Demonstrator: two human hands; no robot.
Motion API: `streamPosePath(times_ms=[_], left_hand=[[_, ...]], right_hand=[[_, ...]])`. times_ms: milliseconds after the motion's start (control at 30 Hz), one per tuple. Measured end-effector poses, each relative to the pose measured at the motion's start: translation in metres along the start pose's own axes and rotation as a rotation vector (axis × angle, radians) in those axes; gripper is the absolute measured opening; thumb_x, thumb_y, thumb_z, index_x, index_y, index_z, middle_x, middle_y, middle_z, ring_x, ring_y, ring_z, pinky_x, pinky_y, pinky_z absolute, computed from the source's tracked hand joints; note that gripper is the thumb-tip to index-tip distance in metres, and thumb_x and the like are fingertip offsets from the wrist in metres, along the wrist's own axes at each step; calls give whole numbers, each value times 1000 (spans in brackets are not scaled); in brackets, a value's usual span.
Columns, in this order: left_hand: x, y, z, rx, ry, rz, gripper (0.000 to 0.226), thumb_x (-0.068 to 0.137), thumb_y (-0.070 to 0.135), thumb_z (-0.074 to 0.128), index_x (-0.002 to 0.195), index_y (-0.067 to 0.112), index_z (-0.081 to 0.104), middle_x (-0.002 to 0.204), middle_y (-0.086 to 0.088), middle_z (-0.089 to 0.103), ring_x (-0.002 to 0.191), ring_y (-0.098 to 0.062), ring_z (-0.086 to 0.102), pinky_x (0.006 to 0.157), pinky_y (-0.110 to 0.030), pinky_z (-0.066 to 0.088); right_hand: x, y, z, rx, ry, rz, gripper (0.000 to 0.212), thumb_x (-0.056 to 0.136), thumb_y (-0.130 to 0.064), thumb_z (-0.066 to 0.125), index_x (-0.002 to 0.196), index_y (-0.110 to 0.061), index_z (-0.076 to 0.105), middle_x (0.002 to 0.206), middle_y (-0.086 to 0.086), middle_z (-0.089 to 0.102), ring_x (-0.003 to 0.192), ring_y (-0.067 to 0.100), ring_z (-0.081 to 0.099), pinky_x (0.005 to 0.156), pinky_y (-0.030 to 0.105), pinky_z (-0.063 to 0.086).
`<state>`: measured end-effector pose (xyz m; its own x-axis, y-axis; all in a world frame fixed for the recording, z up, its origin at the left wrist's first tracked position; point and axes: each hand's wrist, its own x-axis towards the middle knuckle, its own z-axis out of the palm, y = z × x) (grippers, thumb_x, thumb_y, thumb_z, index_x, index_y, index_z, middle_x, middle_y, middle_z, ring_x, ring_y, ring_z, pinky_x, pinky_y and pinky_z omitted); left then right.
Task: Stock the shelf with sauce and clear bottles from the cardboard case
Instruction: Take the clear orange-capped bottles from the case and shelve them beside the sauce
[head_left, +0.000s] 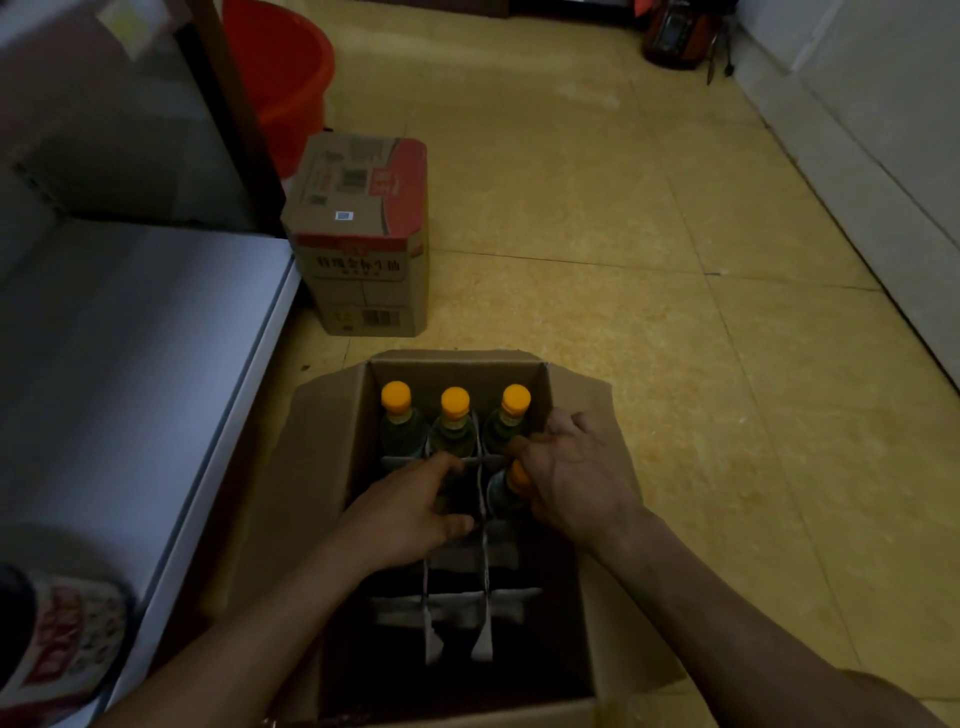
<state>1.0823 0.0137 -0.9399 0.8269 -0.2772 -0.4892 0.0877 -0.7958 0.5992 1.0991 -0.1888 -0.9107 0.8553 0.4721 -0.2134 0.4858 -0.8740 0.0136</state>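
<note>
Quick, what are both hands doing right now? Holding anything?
Left hand: fingers curled at the cardboard divider; what it grips cannot be told.
Right hand: holding an orange-capped bottle in the cardboard case.
</note>
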Motion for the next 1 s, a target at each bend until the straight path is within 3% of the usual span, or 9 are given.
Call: streamPosePath(times_ms=[300,400,500,567,667,733,833,1000], left_hand=[[4,3,4,-132,40,105,75,90,37,75,152,38,33,151,8,50,134,-9,51,107,-31,47],[8,10,7,-214,52,163,78,90,36,75,152,45,29,155,17,43,139,-6,44,102,-23,42],[10,14,8,-285,58,199,81,89,33,77,146,58,24,152,26,37,138,1,36,96,-13,37],[10,18,8,-331,66,198,88,88,32,79,141,65,18,146,30,36,136,4,35,95,-10,36],[9,17,12,-404,67,169,90,83,35,83,147,61,24,151,27,43,141,-2,41,113,-30,43],[7,16,16,-427,80,149,89,80,37,84,147,57,28,151,22,48,142,-5,44,116,-41,43],[4,17,20,-435,123,125,84,84,31,83,147,49,30,147,19,52,138,-6,48,114,-33,43],[1,17,20,-522,207,93,82,83,28,83,149,42,37,142,18,58,131,-5,55,110,-36,49]], right_hand=[[-9,3,-15,382,222,127,37,93,-44,64,128,-35,55,105,-1,64,96,19,60,79,28,36],[-13,1,-32,488,356,130,38,91,-47,68,126,-38,57,106,-8,65,94,11,60,76,26,48],[-19,-3,-43,575,520,141,37,89,-44,73,123,-34,63,94,-23,55,86,2,52,71,13,40],[-21,-3,-49,646,599,179,35,87,-43,75,119,-33,66,88,-25,49,83,0,51,71,15,42],[-21,-5,-60,814,634,268,34,82,-47,76,115,-40,68,94,-19,55,88,-10,53,72,6,37],[-20,-7,-66,928,670,291,35,80,-44,79,113,-42,69,96,-19,56,90,-15,52,72,4,38],[-18,-13,-72,1032,708,273,34,78,-45,79,109,-48,66,101,-18,59,93,-7,56,76,8,43],[-11,-18,-71,1032,716,231,35,75,-65,67,109,-60,60,106,-21,61,101,0,62,86,32,57]])
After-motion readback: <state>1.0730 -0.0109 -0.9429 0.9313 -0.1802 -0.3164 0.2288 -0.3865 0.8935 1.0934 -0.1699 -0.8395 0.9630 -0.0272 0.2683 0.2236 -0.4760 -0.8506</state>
